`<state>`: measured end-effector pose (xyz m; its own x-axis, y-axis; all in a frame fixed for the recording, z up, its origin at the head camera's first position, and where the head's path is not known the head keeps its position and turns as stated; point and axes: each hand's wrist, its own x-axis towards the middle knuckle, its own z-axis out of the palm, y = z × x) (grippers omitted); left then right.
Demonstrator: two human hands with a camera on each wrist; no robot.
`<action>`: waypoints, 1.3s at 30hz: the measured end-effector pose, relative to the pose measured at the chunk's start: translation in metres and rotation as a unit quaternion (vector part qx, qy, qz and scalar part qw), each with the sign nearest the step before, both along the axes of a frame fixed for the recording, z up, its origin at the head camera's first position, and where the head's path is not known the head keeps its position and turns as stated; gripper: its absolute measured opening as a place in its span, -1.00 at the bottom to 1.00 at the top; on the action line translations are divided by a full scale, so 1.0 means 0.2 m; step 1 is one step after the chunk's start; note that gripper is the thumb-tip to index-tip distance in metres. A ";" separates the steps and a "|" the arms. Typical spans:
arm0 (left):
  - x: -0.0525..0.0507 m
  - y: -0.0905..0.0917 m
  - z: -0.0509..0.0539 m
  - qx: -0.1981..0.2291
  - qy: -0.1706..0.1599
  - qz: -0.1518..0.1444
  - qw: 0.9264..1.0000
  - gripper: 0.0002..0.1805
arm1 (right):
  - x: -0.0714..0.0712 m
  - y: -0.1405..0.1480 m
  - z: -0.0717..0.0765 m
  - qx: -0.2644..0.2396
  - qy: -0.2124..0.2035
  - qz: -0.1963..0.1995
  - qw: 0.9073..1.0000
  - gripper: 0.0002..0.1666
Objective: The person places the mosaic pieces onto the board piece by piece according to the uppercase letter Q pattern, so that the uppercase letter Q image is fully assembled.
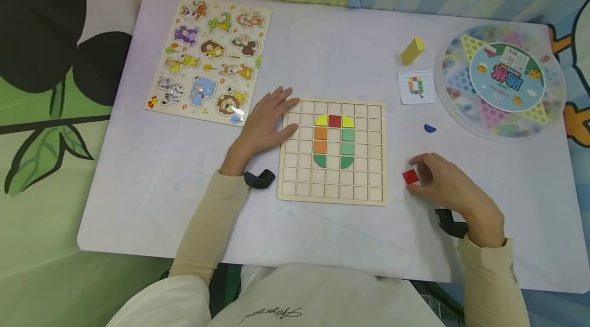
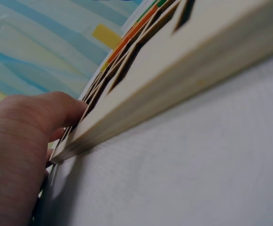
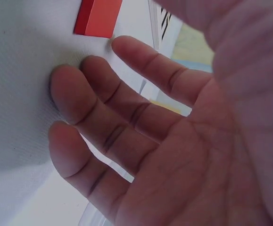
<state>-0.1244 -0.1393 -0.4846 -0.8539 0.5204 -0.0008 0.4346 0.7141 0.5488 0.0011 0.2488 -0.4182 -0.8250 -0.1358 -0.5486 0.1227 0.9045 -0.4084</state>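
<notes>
My left hand (image 1: 265,120) lies at the upper left corner of a wooden grid board (image 1: 295,191), fingers extended and thumb on its edge. The left wrist view shows that thumb over the board's rim (image 2: 127,101). In the grid, a red square (image 1: 334,121) sits between two yellow rounded pieces, above orange squares (image 1: 320,133), green squares (image 1: 348,148) and green rounded pieces (image 1: 320,161). My right hand (image 1: 442,181) hovers round a red block (image 1: 410,177) right of the board. In the right wrist view its fingers are loosely bent, the index fingertip (image 3: 122,43) just short of the block.
A blue half-round piece (image 1: 429,128), a pattern card (image 1: 416,87) and a yellow block (image 1: 412,51) lie at the right. Beside them stands a round clear box (image 1: 461,122). An animal puzzle board (image 1: 212,68) lies at the upper left.
</notes>
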 end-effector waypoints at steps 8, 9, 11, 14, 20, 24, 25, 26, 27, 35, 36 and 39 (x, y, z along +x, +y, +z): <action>0.00 0.00 0.00 0.005 0.001 -0.001 1.000 -0.32 | -0.01 0.00 -0.01 -0.001 0.003 0.010 1.000 -0.45; 0.00 0.00 0.00 0.005 0.002 -0.001 1.000 -0.32 | -0.02 -0.01 -0.01 0.002 0.006 0.010 1.000 -0.46; 0.00 0.00 0.00 0.006 0.003 -0.002 1.000 -0.32 | -0.02 -0.01 -0.01 0.004 0.009 0.006 1.000 -0.49; 0.00 0.00 0.00 0.008 0.004 -0.004 1.000 -0.33 | -0.02 -0.01 -0.01 0.005 0.013 0.001 1.000 -0.52; 0.00 0.00 0.00 0.005 0.001 -0.004 1.000 -0.33 | -0.02 0.00 -0.01 0.012 0.027 -0.004 1.000 -0.52; 0.00 0.00 0.00 0.005 0.000 -0.002 1.000 -0.32 | -0.02 0.01 -0.02 0.020 0.062 0.009 0.998 -0.58; 0.00 0.00 0.00 0.005 0.000 -0.002 1.000 -0.32 | -0.02 0.01 -0.02 0.021 0.069 0.011 0.997 -0.59; 0.00 0.00 0.00 0.005 0.000 -0.002 1.000 -0.32 | -0.02 0.01 -0.02 0.022 0.074 0.011 0.997 -0.60; 0.00 0.00 0.00 0.005 0.000 -0.002 1.000 -0.32 | -0.02 0.01 -0.02 0.022 0.077 0.011 0.997 -0.61; 0.00 0.00 0.00 0.009 -0.002 -0.003 1.000 -0.32 | -0.04 0.00 0.00 0.023 0.103 0.010 0.994 -0.62; 0.00 0.00 0.00 0.008 -0.002 -0.003 1.000 -0.31 | -0.04 0.00 0.00 0.020 0.108 0.013 0.994 -0.62; 0.00 0.00 0.00 0.003 -0.002 -0.001 1.000 -0.32 | -0.05 -0.02 0.02 0.019 0.122 0.028 0.992 -0.64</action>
